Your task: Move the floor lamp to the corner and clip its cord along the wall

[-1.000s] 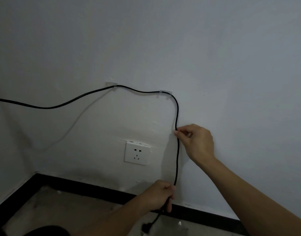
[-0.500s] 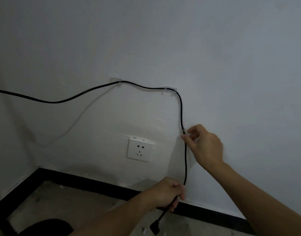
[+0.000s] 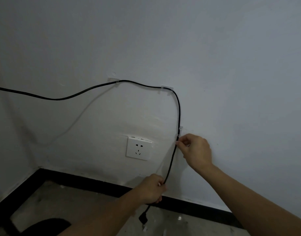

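cord: black cord [image 3: 179, 109] runs in from the left edge along the wall [image 3: 231, 65], through two clear clips, then bends down beside the socket [image 3: 139, 148]
change: a third clip [image 3: 180, 129] now shows on the wall just above the right hand, cord seated in it; half a second ago the fingers were still over that spot
meaning: vertical run looks pinned, probably only the tail end left
right hand: right hand [image 3: 195, 151] has slid lower, pinching the cord just under the new clip
left hand: left hand [image 3: 152, 188] clenched round the cord near the skirting
plug: plug [image 3: 143, 218] dangles below the left hand, unplugged
hidden: floor lamp out of frame; first clip [image 3: 113, 80] and second clip [image 3: 167, 87] faint; dim light; dark shape bottom left unclear
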The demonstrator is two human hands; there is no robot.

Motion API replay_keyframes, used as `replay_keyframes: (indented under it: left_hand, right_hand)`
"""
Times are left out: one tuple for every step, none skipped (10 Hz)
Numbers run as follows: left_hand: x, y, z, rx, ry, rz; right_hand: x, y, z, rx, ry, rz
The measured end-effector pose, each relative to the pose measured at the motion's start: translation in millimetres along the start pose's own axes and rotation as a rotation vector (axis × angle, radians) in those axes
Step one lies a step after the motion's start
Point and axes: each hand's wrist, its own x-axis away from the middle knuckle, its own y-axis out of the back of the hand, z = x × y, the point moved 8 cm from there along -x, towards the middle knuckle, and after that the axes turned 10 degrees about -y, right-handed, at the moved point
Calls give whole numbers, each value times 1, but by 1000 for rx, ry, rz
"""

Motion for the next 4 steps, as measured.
replay_keyframes:
  left_hand:
    - [3,23,5,-168,-49,-108]
    - [3,46,5,-279,-63,-193]
    - [6,71,-3,-342,-55,-287]
    - [11,106,-18,-418,-68,-470]
  right_hand:
    - [0,0,1,35,13,28]
    - [-1,2,7,112,14,76]
    - [-1,10,20,115,36,94]
    - [-2,26,36,-30,36,68]
